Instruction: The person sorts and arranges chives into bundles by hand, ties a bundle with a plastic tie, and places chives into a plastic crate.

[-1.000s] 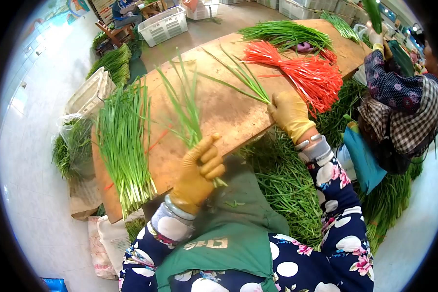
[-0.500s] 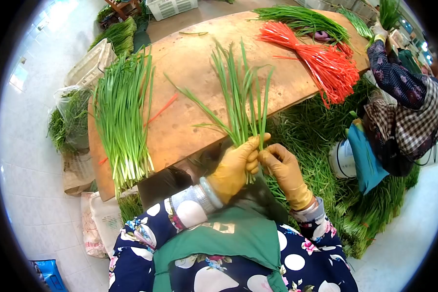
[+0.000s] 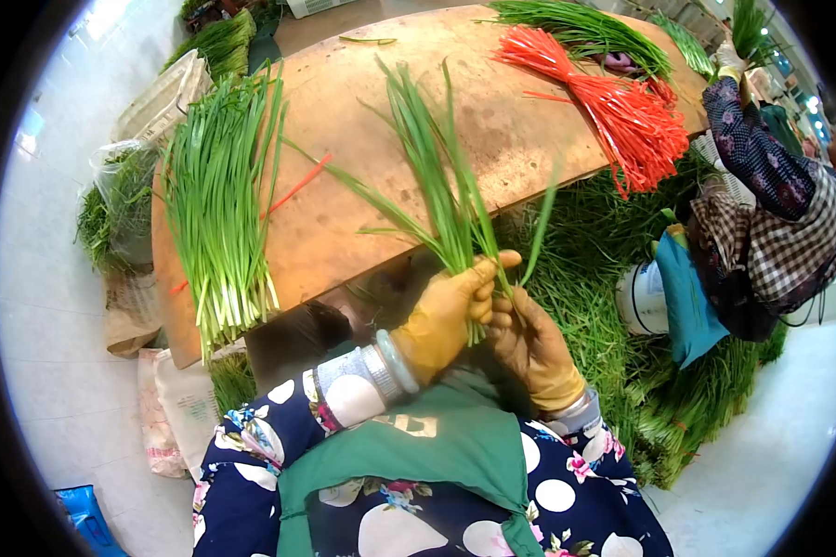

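Yellow-gloved, my left hand (image 3: pixel 446 316) is closed around a small, loose bunch of garlic chives (image 3: pixel 427 176), stalk ends down and leaves fanned out over the table's near edge. Just beside it, my right hand (image 3: pixel 534 353), also in a yellow glove, pinches a chive stalk (image 3: pixel 542 227) that leans away to the right of the bunch. A thick pile of garlic chives (image 3: pixel 218 186) lies on the left of the table, white ends toward me. A red tie strip (image 3: pixel 299 183) runs beneath that pile.
On the wooden table (image 3: pixel 344 121) lie a bundle of red tie strips (image 3: pixel 604 111) and more greens (image 3: pixel 576 32). Heaped greens (image 3: pixel 585 278) cover the floor at right, by a white bucket (image 3: pixel 643 299). A co-worker's sleeve (image 3: pixel 757 139) is at far right.
My right hand has drawn a chive stalk out to the right of the bunch. The left hand keeps its grip. The view has shifted slightly.
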Demonstrator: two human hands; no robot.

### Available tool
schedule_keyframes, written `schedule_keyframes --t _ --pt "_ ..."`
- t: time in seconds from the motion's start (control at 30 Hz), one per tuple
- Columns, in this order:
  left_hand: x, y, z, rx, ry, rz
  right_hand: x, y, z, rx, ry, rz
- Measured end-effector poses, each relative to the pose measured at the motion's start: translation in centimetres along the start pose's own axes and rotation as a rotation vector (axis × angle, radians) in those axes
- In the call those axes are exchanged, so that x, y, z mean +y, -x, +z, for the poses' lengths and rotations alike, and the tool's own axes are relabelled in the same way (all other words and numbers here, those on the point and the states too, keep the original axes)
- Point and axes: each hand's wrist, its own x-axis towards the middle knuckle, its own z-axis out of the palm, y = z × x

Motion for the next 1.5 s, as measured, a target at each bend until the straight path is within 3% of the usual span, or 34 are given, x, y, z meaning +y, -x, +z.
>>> schedule_keyframes --t 0.1,0.17,0.23,0.33,0.43,0.5,0.57,0.6,0.63,0.7,0.77,0.8,0.9,1.0,1.03,1.1,1.17,1.23,1.27,1.3,1.43,1.5 --pt "-0.5 1.2 1.7 -0.001 0.003 -0.051 -1.2 2.8 -2.6 0.047 -0.028 -0.043" --pt "-0.7 0.7 0.8 -0.06 -0.168 0.052 -1.9 4.6 -3.6 0.103 0.034 -0.049" --pt "-0.8 0.6 0.6 -0.086 -0.148 0.056 -2.3 6.0 -4.0 0.176 0.156 -0.091" --pt "-0.5 1.1 0.8 0.003 -0.187 0.014 -3.3 6.8 -6.9 0.296 0.275 -0.097" --pt "-0.6 0.2 -0.9 -0.063 0.006 0.142 -4.3 7.6 -12.6 0.285 0.427 -0.127" --pt "-0.2 1.0 -0.7 -0.064 0.164 -0.015 -5.2 7.0 -12.0 0.418 1.162 0.059" --pt "0.2 2.1 -1.4 -0.092 0.057 -0.046 -6.0 6.3 -10.5 0.547 1.895 0.22" --pt "0.8 2.9 -1.0 0.001 0.027 -0.078 -6.4 5.9 -9.5 0.614 2.258 0.299" --pt "1.0 3.2 -0.9 -0.036 0.024 -0.041 -6.2 4.8 -7.0 0.574 1.893 0.059" --pt "1.2 3.8 -1.5 -0.133 0.191 -0.052 -5.3 2.9 -1.2 0.334 1.673 -0.21" --pt "1.4 4.5 -2.5 -0.181 0.164 -0.048 -4.4 0.9 1.1 0.041 1.316 -0.229" --pt "1.5 4.6 -2.1 -0.203 0.158 -0.073 -5.2 0.1 2.3 0.024 1.318 -0.215" --pt "1.6 5.3 -1.7 -0.223 0.174 -0.096 -5.6 -2.9 4.8 -0.268 1.459 0.138" --pt "0.9 6.3 -2.0 -0.136 0.148 -0.115 -3.0 -5.4 7.2 -0.503 1.049 0.457" --pt "1.0 7.1 -3.1 -0.118 0.122 -0.119 -1.2 -5.5 8.1 -0.42 0.971 0.568" --pt "1.8 7.6 -2.6 -0.194 0.035 -0.067 -1.1 -6.0 8.9 -0.386 0.807 0.647" --pt "2.2 7.8 -3.1 -0.294 0.108 -0.218 -0.1 -5.8 11.2 -0.346 0.915 0.292" --pt "2.4 8.6 -2.7 -0.295 -0.034 -0.146 0.2 -8.4 8.7 -0.353 0.297 0.258" --pt "2.4 9.4 -3.6 -0.285 -0.076 -0.065 0.2 -8.1 11.0 -0.313 0.236 0.219" --pt "2.9 9.6 -3.2 -0.284 -0.076 -0.06 -0.5 -8.5 12.0 -0.428 0.27 0.131" --pt "6.3 8.7 -2.0 -0.256 -0.356 0.116 -2.5 -6.9 17.9 -0.394 0.49 -0.147" --pt "7.2 7.0 -1.9 -0.209 -1.035 0.804 -2.6 -5.7 20.4 -0.553 0.561 -0.315"
